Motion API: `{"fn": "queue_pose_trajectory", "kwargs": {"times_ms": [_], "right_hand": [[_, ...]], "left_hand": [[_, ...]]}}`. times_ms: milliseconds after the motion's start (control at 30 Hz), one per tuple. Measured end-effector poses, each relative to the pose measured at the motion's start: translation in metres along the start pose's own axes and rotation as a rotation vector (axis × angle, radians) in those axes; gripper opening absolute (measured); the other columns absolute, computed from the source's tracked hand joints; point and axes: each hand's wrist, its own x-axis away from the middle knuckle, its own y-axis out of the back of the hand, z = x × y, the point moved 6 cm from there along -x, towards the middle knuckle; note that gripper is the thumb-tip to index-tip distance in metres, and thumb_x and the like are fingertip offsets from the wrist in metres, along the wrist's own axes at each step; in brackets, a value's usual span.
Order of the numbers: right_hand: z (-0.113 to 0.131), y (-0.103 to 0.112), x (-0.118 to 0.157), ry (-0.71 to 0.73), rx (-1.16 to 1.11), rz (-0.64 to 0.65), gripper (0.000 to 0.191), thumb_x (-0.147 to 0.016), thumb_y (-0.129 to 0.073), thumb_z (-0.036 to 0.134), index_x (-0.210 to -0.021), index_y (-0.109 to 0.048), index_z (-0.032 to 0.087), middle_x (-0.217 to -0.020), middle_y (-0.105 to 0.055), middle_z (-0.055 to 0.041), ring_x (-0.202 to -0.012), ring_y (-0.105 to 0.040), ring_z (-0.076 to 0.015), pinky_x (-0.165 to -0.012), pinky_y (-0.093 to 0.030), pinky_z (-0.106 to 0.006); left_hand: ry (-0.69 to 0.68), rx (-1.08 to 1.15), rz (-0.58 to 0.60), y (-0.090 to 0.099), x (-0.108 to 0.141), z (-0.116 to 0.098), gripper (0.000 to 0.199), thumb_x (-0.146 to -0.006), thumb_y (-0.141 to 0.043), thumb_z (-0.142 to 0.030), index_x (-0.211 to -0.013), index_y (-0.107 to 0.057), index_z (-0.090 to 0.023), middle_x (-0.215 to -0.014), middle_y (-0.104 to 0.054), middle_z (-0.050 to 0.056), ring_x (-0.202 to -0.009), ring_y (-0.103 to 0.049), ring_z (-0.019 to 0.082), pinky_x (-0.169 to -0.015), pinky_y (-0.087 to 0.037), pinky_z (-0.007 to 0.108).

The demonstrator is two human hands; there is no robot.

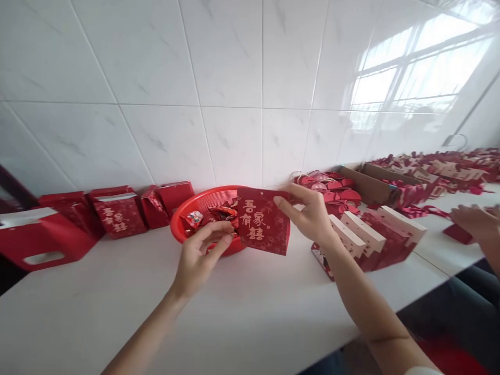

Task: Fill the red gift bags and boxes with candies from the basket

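Note:
My right hand [310,213] pinches the top right of a red paper gift box [261,224] with gold Chinese characters, held upright above the table. My left hand [203,255] is just left of the box, its fingers curved and a small gap between thumb and forefinger. Nothing shows in that gap, and the hand looks apart from the box. Behind both is a red plastic basket [180,211] with wrapped sweets [194,217] in it; the box and my left hand hide part of it.
Red gift boxes [117,213] line the left by the tiled wall. On the right stand several red and cream boxes [390,237], a heap of red pouches [332,187] and a cardboard carton [369,185]. Another person's hand [474,221] is at the far right.

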Motion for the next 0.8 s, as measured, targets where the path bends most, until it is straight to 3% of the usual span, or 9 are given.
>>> {"fn": "queue_pose_trajectory", "kwargs": {"times_ms": [167, 333, 467, 633, 800], "right_hand": [[-0.02, 0.003, 0.05, -0.075, 0.392, 0.007, 0.016, -0.091, -0.055, 0.025, -0.08, -0.064, 0.019, -0.067, -0.066, 0.0007, -0.058, -0.059, -0.0118, -0.056, -0.042, -0.023], [-0.03, 0.026, 0.108, -0.015, 0.691, -0.207, 0.012, -0.091, -0.057, 0.023, -0.082, -0.063, 0.02, -0.07, -0.068, 0.0, -0.059, -0.058, -0.0132, -0.059, -0.04, -0.026], [-0.03, 0.047, 0.134, 0.041, 0.945, -0.39, 0.014, -0.09, -0.061, 0.027, -0.077, -0.062, 0.021, -0.065, -0.067, -0.0002, -0.074, -0.06, -0.0205, -0.08, -0.037, -0.037], [-0.034, 0.066, 0.142, 0.081, 1.032, -0.499, 0.016, -0.09, -0.064, 0.03, -0.076, -0.062, 0.021, -0.063, -0.065, 0.0004, -0.074, -0.059, -0.0205, -0.082, -0.033, -0.04], [-0.039, 0.074, 0.143, 0.071, 1.069, -0.521, 0.01, -0.089, -0.064, 0.029, -0.082, -0.064, 0.022, -0.066, -0.066, -0.0001, -0.079, -0.057, -0.0222, -0.083, -0.037, -0.041]], "left_hand": [[-0.015, -0.028, 0.318, -0.051, 0.023, 0.025, 0.014, -0.084, -0.067, -0.029, -0.091, -0.073, -0.019, -0.09, -0.073, 0.004, -0.085, -0.068, 0.019, -0.082, -0.057, 0.03], [0.075, -0.064, 0.502, -0.084, 0.047, 0.055, 0.014, -0.085, -0.06, -0.024, -0.084, -0.074, -0.019, -0.085, -0.071, 0.005, -0.082, -0.065, 0.017, -0.076, -0.053, 0.028], [0.151, -0.048, 0.57, -0.1, 0.066, 0.076, 0.015, -0.083, -0.058, -0.018, -0.08, -0.073, -0.017, -0.083, -0.07, 0.005, -0.079, -0.064, 0.017, -0.074, -0.052, 0.028], [0.119, -0.071, 0.638, -0.11, 0.084, 0.088, 0.021, -0.079, -0.055, -0.009, -0.08, -0.074, -0.017, -0.083, -0.071, 0.005, -0.078, -0.064, 0.016, -0.075, -0.05, 0.027], [0.093, -0.075, 0.668, -0.111, 0.087, 0.088, 0.022, -0.081, -0.054, -0.01, -0.082, -0.075, -0.018, -0.085, -0.071, 0.005, -0.079, -0.064, 0.016, -0.075, -0.05, 0.027]]}}
